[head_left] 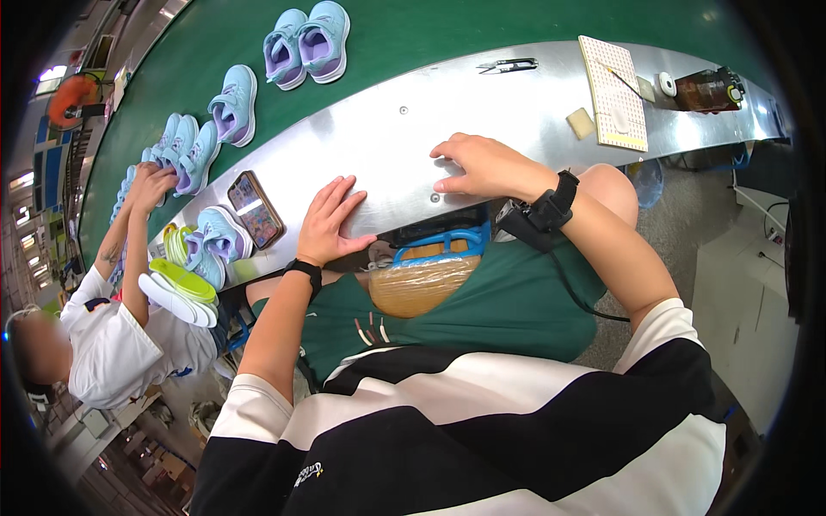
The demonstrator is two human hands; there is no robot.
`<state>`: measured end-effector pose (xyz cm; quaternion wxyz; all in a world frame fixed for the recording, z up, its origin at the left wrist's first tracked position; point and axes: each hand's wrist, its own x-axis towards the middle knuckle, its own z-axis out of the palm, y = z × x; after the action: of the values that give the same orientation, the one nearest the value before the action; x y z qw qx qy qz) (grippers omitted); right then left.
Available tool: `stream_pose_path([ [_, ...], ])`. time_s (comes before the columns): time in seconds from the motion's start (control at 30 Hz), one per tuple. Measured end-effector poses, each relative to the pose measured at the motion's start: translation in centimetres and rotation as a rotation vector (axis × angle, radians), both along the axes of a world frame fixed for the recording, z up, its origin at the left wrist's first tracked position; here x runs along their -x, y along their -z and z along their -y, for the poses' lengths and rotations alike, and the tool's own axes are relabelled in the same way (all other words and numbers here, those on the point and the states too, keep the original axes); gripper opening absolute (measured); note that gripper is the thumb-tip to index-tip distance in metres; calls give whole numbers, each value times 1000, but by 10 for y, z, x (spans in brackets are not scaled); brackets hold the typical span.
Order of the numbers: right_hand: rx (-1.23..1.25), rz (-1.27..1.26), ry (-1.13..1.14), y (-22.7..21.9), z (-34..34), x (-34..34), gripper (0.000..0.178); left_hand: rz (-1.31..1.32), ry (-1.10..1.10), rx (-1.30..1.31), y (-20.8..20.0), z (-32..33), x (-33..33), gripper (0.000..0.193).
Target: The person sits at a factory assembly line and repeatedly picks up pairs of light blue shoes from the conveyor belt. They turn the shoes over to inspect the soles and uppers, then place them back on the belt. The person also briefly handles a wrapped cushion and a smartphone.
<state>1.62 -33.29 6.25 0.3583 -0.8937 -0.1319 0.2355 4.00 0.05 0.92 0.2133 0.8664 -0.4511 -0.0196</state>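
My left hand rests at the near edge of the metal worktop, fingers spread and nothing in it. Further right, my right hand lies on the same metal surface, its thumb and fingers apart and holding nothing. Left of my left hand a smartphone with a lit, colourful screen lies on the metal. Beyond it sits a pair of light blue sneakers with lilac lining. Thread snips lie towards the far edge of the metal, ahead of my right hand.
A green conveyor belt beyond the metal carries several blue sneakers. To the left a co-worker handles shoes, near stacked insoles. At right lie a dotted board, a beige block and a dark bottle.
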Motion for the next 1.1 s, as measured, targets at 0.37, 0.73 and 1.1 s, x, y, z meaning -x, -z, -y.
stream_pose_path([
  [0.37,320,313,39,51,34,-11,85,-24,-18,-10,2,-3,-1,68],
  [0.73,396,486,150,60,14,0,81,-67,-26,119,-1,-11,-5,65],
  [1.1,-229,405,742,48,-21,-48,43,-152,-513,377,-21,21,-62,41],
])
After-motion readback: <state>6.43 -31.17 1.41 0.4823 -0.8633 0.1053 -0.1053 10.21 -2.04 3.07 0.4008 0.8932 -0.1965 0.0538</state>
